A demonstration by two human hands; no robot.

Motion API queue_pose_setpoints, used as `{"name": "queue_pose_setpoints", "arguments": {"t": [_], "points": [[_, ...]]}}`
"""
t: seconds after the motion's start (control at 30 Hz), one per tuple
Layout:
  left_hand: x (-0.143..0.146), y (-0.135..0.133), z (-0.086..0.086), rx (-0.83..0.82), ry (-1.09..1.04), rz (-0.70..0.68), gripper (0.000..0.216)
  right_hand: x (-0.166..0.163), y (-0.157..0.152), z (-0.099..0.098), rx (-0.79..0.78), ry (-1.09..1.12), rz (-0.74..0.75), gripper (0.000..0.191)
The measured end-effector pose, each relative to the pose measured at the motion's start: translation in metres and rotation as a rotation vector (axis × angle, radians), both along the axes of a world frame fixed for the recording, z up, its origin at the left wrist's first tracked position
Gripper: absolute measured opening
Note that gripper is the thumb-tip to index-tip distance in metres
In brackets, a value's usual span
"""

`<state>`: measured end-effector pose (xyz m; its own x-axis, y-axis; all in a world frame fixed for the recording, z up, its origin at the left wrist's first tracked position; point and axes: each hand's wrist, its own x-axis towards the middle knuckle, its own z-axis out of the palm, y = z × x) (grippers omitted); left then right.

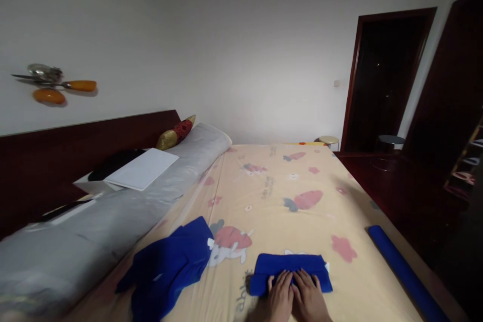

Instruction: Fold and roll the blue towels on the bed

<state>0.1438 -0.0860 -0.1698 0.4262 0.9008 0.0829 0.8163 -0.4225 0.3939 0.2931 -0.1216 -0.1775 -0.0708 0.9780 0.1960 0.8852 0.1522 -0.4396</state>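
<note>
A folded blue garment lies near me on the bed, a small white tag at its right edge. My left hand rests on its near middle, fingers laid on the cloth. Right beside it, my right hand presses on the same cloth with its fingers extended. Both hands are open, and their inner edges nearly touch. To the left a second blue garment is spread out loosely, crumpled, with a white tag at its upper right corner.
A long blue roll lies along the bed's right edge. The bed sheet has carrot and rabbit prints. On the left, a grey pillow carries a white flat box by the dark headboard. Stools stand near the doorway.
</note>
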Motion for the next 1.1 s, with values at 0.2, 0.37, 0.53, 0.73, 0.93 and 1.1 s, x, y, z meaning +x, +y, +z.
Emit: {"name": "queue_pose_setpoints", "arguments": {"t": [0.2, 0.37, 0.53, 0.73, 0.93, 1.1], "points": [[-0.041, 0.015, 0.008, -0.029, 0.067, 0.072, 0.045, 0.031, -0.001, -0.021, 0.029, -0.061, -0.092, 0.042], [-0.066, 0.017, 0.003, 0.031, 0.146, 0.204, 0.045, 0.056, -0.009, -0.042, -0.029, -0.101, -0.294, 0.048], [-0.028, 0.019, 0.002, 0.036, 0.165, 0.229, 0.047, 0.024, 0.007, -0.026, -0.017, -0.088, -0.261, 0.046], [0.004, 0.036, -0.004, -0.137, 0.089, -0.007, 0.051, -0.002, 0.031, -0.019, 0.009, -0.09, -0.017, 0.041], [0.002, 0.042, -0.02, -0.109, 0.079, 0.063, 0.051, 0.008, 0.035, -0.054, 0.144, -0.167, -0.012, 0.041], [0.007, 0.041, -0.013, -0.116, 0.075, 0.06, 0.05, 0.002, 0.035, -0.047, 0.071, -0.099, -0.088, 0.047]]}}
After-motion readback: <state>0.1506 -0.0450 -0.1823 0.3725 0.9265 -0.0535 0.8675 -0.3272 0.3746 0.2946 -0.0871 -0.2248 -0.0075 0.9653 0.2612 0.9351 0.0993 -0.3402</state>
